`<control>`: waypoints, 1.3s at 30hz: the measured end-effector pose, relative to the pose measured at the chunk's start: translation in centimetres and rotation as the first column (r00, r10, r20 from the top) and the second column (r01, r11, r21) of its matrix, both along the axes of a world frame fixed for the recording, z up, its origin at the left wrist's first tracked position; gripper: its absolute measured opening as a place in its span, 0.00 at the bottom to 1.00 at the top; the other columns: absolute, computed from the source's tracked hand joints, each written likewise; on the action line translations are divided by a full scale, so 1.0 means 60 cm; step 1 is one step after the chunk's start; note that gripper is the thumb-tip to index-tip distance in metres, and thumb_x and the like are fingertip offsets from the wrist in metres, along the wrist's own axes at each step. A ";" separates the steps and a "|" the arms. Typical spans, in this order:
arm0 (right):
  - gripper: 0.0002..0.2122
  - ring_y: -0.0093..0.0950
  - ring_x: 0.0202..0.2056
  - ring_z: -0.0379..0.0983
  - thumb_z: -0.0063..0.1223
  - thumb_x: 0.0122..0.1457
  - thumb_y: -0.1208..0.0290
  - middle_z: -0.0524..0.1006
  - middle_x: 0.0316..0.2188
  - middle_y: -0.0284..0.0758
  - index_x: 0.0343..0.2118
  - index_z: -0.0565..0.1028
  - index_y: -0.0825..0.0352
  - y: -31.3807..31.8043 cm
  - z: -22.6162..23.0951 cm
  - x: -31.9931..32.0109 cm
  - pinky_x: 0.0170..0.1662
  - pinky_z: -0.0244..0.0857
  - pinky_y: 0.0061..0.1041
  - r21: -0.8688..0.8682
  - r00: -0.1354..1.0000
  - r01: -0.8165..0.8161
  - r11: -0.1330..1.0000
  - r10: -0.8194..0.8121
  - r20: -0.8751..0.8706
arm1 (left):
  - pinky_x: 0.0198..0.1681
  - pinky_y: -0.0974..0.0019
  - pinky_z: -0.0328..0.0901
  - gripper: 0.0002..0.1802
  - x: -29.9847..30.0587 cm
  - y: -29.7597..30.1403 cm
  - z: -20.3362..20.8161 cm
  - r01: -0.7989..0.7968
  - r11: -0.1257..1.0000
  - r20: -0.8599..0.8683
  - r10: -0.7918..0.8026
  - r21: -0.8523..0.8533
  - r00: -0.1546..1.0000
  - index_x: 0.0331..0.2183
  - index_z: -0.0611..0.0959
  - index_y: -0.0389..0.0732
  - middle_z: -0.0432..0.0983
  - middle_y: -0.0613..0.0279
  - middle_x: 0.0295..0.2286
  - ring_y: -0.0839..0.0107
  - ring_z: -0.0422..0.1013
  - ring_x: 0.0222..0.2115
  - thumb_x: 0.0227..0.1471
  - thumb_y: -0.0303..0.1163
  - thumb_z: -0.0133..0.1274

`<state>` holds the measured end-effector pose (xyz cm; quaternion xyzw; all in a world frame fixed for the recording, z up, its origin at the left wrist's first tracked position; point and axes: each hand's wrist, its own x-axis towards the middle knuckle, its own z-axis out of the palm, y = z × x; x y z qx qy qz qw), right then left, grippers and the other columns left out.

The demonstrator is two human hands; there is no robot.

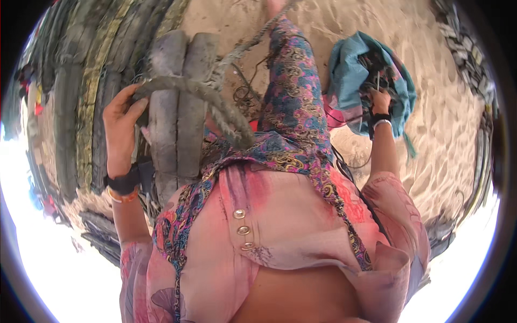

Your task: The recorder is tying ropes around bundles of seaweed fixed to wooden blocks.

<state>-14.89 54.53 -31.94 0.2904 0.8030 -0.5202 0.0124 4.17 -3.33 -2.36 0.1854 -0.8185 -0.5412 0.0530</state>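
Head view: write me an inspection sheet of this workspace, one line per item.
Surface: pale, uneven sand.
Job's things: thick rope, curved across the view in front of long grey pieces; blue sack, open, with dark contents.
Clutter: thin dark strands tangled near the patterned trouser leg.
Hands: left hand grips the rope; right hand is at the sack's mouth, its grasp unclear.
Cables: dark cord by the person's right side; its kind cannot be told.
Surroundings: long dark bundles at left; dark piled pieces toward the right rim.
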 end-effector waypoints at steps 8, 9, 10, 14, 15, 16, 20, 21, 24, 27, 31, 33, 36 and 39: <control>0.11 0.18 0.20 0.68 0.53 0.53 0.73 0.75 0.25 0.34 0.37 0.73 0.74 -0.072 0.123 -0.052 0.21 0.62 0.15 0.075 0.918 -0.273 0.959 0.283 -0.279 | 0.44 0.72 0.63 0.17 -0.014 -0.012 0.013 0.114 0.984 -0.154 -0.135 -0.139 0.979 0.45 0.76 0.37 0.74 0.66 0.37 0.76 0.70 0.39 0.51 0.23 0.51; 0.12 0.17 0.21 0.68 0.52 0.54 0.73 0.76 0.26 0.34 0.39 0.73 0.75 -0.100 0.172 -0.045 0.23 0.62 0.14 -0.063 0.899 -0.361 0.930 0.329 -0.290 | 0.44 0.72 0.63 0.17 -0.013 -0.014 0.022 0.146 0.965 -0.151 -0.181 -0.217 0.972 0.45 0.77 0.39 0.74 0.67 0.37 0.76 0.70 0.39 0.51 0.24 0.52; 0.12 0.14 0.21 0.65 0.51 0.56 0.71 0.76 0.28 0.34 0.40 0.73 0.74 -0.142 0.225 -0.032 0.22 0.58 0.13 -0.129 0.864 -0.434 0.892 0.370 -0.342 | 0.43 0.73 0.63 0.15 -0.016 -0.022 0.020 0.133 0.956 -0.192 -0.187 -0.263 0.964 0.44 0.78 0.41 0.75 0.69 0.37 0.78 0.69 0.40 0.52 0.25 0.51; 0.14 0.12 0.20 0.57 0.49 0.58 0.68 0.77 0.31 0.33 0.43 0.73 0.73 -0.324 0.431 0.052 0.23 0.50 0.12 -0.159 0.644 -0.737 0.657 0.611 -0.460 | 0.30 0.68 0.64 0.14 -0.074 0.007 0.084 0.244 0.906 -0.241 -0.338 -0.347 0.910 0.41 0.77 0.34 0.75 0.60 0.24 0.74 0.70 0.25 0.51 0.26 0.53; 0.14 0.12 0.20 0.56 0.49 0.58 0.68 0.77 0.31 0.33 0.43 0.73 0.73 -0.367 0.460 0.074 0.24 0.51 0.12 -0.146 0.544 -0.816 0.559 0.657 -0.522 | 0.30 0.68 0.64 0.14 -0.086 0.028 0.105 0.251 0.908 -0.229 -0.337 -0.335 0.913 0.41 0.77 0.34 0.75 0.60 0.24 0.74 0.70 0.25 0.51 0.26 0.53; 0.14 0.13 0.20 0.58 0.49 0.58 0.68 0.77 0.31 0.33 0.43 0.73 0.73 -0.421 0.474 0.094 0.25 0.52 0.13 -0.197 0.414 -0.905 0.378 0.669 -0.617 | 0.30 0.69 0.64 0.14 -0.078 0.036 0.117 0.275 0.885 -0.212 -0.370 -0.375 0.904 0.40 0.77 0.33 0.75 0.60 0.25 0.75 0.69 0.26 0.51 0.26 0.54; 0.14 0.18 0.23 0.63 0.48 0.57 0.70 0.75 0.29 0.34 0.42 0.72 0.76 -0.523 0.531 0.161 0.27 0.56 0.15 0.000 0.085 -0.994 0.108 0.784 -0.615 | 0.32 0.68 0.64 0.16 -0.049 0.061 0.129 0.233 0.784 -0.166 -0.390 -0.575 0.906 0.40 0.76 0.34 0.74 0.57 0.30 0.72 0.69 0.28 0.50 0.32 0.55; 0.14 0.18 0.23 0.63 0.48 0.57 0.70 0.75 0.29 0.34 0.42 0.72 0.76 -0.525 0.528 0.151 0.27 0.56 0.15 0.005 0.082 -0.994 0.108 0.779 -0.621 | 0.35 0.67 0.64 0.20 -0.032 0.059 0.119 0.198 0.761 -0.163 -0.371 -0.618 0.914 0.43 0.74 0.36 0.72 0.57 0.34 0.70 0.68 0.31 0.48 0.34 0.56; 0.13 0.18 0.21 0.62 0.49 0.56 0.72 0.71 0.22 0.30 0.38 0.72 0.78 -0.515 0.514 0.114 0.25 0.56 0.15 -0.570 0.585 -0.800 0.187 0.453 -0.673 | 0.43 0.64 0.63 0.35 0.013 0.045 0.070 0.100 0.668 -0.169 -0.326 -0.737 0.930 0.52 0.66 0.41 0.66 0.56 0.46 0.64 0.68 0.40 0.44 0.39 0.60; 0.12 0.17 0.22 0.62 0.48 0.56 0.73 0.71 0.22 0.31 0.38 0.72 0.78 -0.524 0.496 0.115 0.26 0.56 0.14 -0.587 0.601 -0.790 0.175 0.408 -0.687 | 0.50 0.56 0.60 0.59 0.074 0.073 0.018 0.186 0.690 -0.041 -0.299 -0.700 0.953 0.59 0.52 0.43 0.54 0.44 0.54 0.51 0.63 0.48 0.31 0.50 0.67; 0.10 0.17 0.24 0.65 0.49 0.56 0.73 0.73 0.26 0.32 0.37 0.73 0.75 -0.567 0.524 0.121 0.27 0.58 0.16 -0.334 0.350 -0.934 0.128 0.530 -0.773 | 0.54 0.48 0.55 0.68 0.083 0.124 -0.015 0.327 0.582 0.265 -0.192 -0.745 0.945 0.60 0.47 0.42 0.42 0.35 0.57 0.39 0.52 0.54 0.23 0.52 0.69; 0.09 0.18 0.23 0.67 0.50 0.56 0.72 0.75 0.25 0.34 0.35 0.74 0.73 -0.606 0.536 0.116 0.26 0.61 0.20 -0.306 0.335 -0.941 0.144 0.523 -0.784 | 0.53 0.48 0.56 0.68 0.073 0.128 -0.007 0.318 0.600 0.276 -0.163 -0.735 0.947 0.60 0.47 0.43 0.40 0.37 0.57 0.37 0.53 0.53 0.23 0.53 0.69; 0.07 0.20 0.20 0.67 0.50 0.57 0.71 0.76 0.23 0.34 0.30 0.75 0.70 -0.646 0.542 0.096 0.23 0.63 0.21 -0.437 0.468 -0.882 0.179 0.459 -0.755 | 0.53 0.50 0.57 0.67 0.073 0.139 0.007 0.393 0.476 0.372 -0.143 -0.787 0.917 0.60 0.49 0.45 0.44 0.35 0.55 0.38 0.54 0.51 0.21 0.52 0.68; 0.06 0.19 0.16 0.62 0.48 0.57 0.74 0.71 0.18 0.30 0.27 0.73 0.70 -0.674 0.551 0.089 0.20 0.58 0.18 -0.714 0.772 -0.636 0.295 0.253 -0.583 | 0.52 0.50 0.57 0.65 0.064 0.143 0.018 0.424 0.548 0.441 -0.110 -0.721 0.891 0.60 0.49 0.45 0.45 0.34 0.55 0.39 0.55 0.51 0.22 0.50 0.67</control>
